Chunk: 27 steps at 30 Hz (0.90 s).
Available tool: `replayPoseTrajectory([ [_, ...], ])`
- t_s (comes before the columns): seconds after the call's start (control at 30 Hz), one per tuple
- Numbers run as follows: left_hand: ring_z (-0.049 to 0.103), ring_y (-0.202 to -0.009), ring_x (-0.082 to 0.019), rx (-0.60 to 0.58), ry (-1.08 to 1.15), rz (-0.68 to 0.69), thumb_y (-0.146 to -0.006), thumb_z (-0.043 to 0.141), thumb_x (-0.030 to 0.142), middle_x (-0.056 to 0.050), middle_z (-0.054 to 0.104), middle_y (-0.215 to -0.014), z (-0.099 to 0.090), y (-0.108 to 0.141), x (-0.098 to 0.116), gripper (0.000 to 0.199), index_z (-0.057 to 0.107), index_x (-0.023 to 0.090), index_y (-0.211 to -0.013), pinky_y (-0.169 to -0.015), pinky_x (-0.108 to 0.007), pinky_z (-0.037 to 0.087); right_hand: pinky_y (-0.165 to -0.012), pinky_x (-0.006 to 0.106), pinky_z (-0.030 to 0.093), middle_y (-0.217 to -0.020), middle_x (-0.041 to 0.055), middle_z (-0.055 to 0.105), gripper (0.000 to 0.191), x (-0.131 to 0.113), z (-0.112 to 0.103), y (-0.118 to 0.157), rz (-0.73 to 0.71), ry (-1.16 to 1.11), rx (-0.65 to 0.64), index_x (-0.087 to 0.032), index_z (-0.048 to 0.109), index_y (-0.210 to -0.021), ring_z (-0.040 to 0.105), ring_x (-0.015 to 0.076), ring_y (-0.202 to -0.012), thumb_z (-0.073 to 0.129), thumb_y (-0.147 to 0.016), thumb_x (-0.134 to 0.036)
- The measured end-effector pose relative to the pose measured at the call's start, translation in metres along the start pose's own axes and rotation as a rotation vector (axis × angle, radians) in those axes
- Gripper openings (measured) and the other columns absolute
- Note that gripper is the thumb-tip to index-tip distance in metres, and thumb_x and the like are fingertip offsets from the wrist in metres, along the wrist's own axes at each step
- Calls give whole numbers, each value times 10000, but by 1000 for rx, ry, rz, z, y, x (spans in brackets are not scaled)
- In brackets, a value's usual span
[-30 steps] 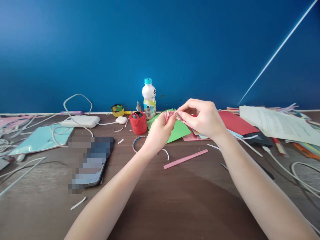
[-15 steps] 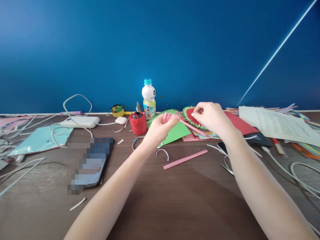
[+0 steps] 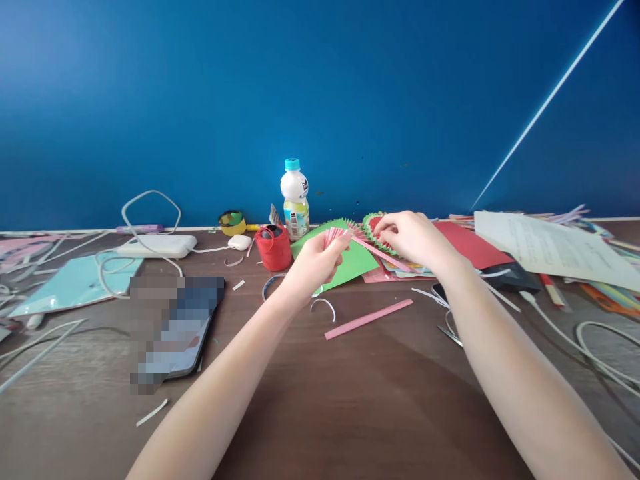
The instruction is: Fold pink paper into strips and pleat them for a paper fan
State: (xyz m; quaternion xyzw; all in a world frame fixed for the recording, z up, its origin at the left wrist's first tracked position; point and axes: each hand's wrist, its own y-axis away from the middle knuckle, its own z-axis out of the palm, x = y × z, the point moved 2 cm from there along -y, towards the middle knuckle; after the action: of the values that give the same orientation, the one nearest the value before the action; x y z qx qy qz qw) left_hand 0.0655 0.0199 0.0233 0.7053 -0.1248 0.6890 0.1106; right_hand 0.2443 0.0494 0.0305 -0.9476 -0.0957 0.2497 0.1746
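Pleated pink paper (image 3: 334,233) is pinched in my left hand (image 3: 319,262), with a pink strip (image 3: 383,255) stretching from it to the right. My right hand (image 3: 413,239) is to the right, its fingers bent and partly hidden; whether anything is between them cannot be made out. Behind its fingertips lies a round pleated rosette (image 3: 371,225) in red, white and green. A green sheet (image 3: 353,267) lies below and behind my left hand. Nearer the camera, a flat pink strip (image 3: 369,319) rests on the table.
A bottle (image 3: 295,200) and a red roll (image 3: 274,248) stand near the blue wall. At left are a phone (image 3: 187,333), a power bank (image 3: 157,246) and cables. Papers (image 3: 555,247), scissors (image 3: 450,335) and a white cable (image 3: 590,357) lie at right.
My right hand has moved slightly down and left, toward the rosette; the small white bit at its fingertips no longer shows. My left hand still holds the pleated pink paper.
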Motion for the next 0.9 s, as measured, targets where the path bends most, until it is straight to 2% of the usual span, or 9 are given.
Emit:
replayPoseTrajectory([
  [0.17,154,-394,-16,-135,54,-33,-827,504,400,92,205,-530,2,2,0,264,435,175,-708,-364,-147,117,-604,275,430,-747,37,648,173,-21,-2,1,-101,-545,-130,-167,614,-776,578,145,-676,562,-773,-332],
  [0.3,152,-393,-16,-169,61,-36,-825,517,375,94,201,-519,3,2,1,245,436,176,-708,-362,-144,120,-619,270,434,-762,31,613,212,-30,-5,5,-107,-743,-281,-159,583,-801,564,137,-707,617,-755,-363],
  [0.4,150,-393,-18,-180,58,-29,-832,506,365,94,203,-520,3,2,1,232,435,178,-716,-361,-145,123,-615,264,427,-761,25,601,227,-33,-7,7,-108,-794,-359,-156,573,-801,550,125,-697,630,-754,-371],
  [0.57,150,-394,-19,-181,59,-17,-848,478,371,94,196,-522,2,0,0,232,442,179,-723,-363,-138,132,-609,265,427,-830,41,604,252,-34,-8,7,-130,-816,-399,-153,584,-876,553,133,-730,634,-755,-368],
  [0.77,159,-387,-16,-164,39,-26,-857,466,362,94,206,-515,3,1,0,236,435,174,-718,-360,-143,126,-643,277,438,-840,46,620,247,-35,-8,8,-141,-774,-371,-157,586,-859,570,149,-778,641,-750,-371],
  [0.9,157,-381,-15,-160,30,-40,-851,476,371,97,207,-511,3,1,0,251,419,175,-706,-356,-150,119,-629,277,434,-777,34,627,261,-34,-11,9,-154,-694,-290,-163,584,-789,575,151,-735,671,-710,-396],
])
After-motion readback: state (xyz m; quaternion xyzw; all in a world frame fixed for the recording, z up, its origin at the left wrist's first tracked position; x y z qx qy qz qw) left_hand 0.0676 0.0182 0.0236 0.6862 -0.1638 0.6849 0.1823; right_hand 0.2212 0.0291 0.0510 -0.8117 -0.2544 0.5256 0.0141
